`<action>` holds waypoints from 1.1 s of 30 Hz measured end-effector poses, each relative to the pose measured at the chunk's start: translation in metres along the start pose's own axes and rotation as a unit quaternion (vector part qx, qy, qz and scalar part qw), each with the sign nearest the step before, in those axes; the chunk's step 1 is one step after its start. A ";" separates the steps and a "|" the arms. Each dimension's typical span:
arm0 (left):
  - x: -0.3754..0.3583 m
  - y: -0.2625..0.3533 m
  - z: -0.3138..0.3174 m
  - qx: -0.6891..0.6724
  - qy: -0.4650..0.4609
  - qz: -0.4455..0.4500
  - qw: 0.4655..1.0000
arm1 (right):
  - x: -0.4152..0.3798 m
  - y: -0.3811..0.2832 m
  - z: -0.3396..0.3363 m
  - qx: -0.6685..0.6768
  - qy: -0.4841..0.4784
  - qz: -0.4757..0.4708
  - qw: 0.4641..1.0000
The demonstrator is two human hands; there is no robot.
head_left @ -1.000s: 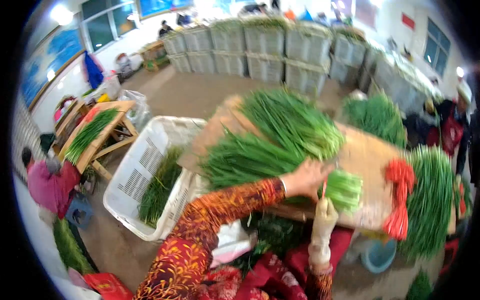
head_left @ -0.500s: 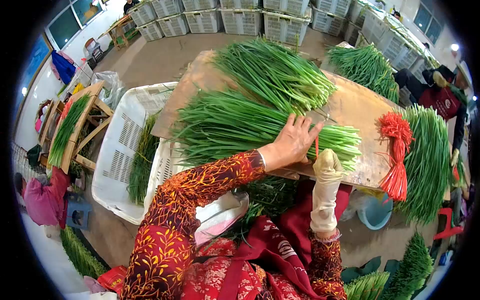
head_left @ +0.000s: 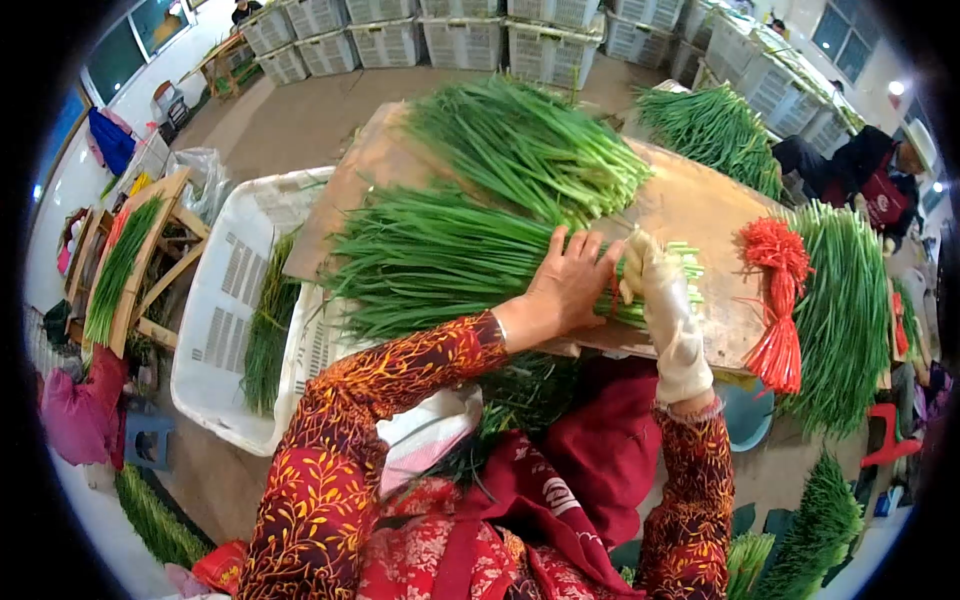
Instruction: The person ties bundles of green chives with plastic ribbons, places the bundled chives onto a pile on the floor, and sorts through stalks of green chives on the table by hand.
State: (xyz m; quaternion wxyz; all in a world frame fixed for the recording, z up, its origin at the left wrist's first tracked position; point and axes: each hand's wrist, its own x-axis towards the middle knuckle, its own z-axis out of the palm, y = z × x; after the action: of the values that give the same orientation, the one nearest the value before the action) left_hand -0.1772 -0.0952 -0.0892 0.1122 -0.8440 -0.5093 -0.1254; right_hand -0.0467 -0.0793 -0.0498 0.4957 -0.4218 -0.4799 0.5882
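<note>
A bundle of garlic chives (head_left: 430, 262) lies across the wooden board (head_left: 700, 215), its pale cut ends to the right. My bare left hand (head_left: 572, 285) presses over it, fingers across the top, gripping the stalks. A thin red tie (head_left: 613, 290) shows on the bundle between my hands. My right hand (head_left: 655, 285), in a pale glove, is over the stalks near the cut ends with its fingers curled down, closed at the red tie; its fingertips are partly hidden. A second heap of chives (head_left: 530, 150) lies just behind the bundle.
A bunch of red ties (head_left: 777, 290) hangs over the board's right edge beside more chives (head_left: 835, 310). White crates (head_left: 225, 310) stand at the left, and stacked crates (head_left: 460, 42) line the back. A blue basin (head_left: 750, 420) is below the board. A person (head_left: 885, 180) sits at the right.
My right hand has moved up from the bundle's near side to over its top, by the stalk ends. My left hand stays on the bundle. The view has shifted slightly.
</note>
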 end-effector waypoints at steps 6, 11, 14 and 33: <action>0.001 -0.006 -0.001 -0.043 0.051 0.030 0.997 | -0.042 -0.022 -0.022 -0.077 0.010 0.004 0.997; 0.001 -0.005 -0.004 -0.061 0.062 0.036 0.996 | -0.070 0.016 -0.037 0.002 0.009 -0.016 1.000; 0.002 -0.006 -0.007 -0.067 0.053 0.042 0.995 | -0.067 0.023 -0.015 0.011 0.007 0.027 1.000; 0.010 -0.004 0.015 0.047 0.103 0.089 0.990 | -0.046 0.031 0.012 -0.123 0.085 -0.126 0.981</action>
State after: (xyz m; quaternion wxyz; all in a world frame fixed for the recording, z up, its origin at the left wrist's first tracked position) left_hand -0.1745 -0.0800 -0.1002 0.2143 -0.8622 -0.4235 -0.1770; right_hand -0.0568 -0.1281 -0.0772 0.5492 -0.4638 -0.5542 0.4197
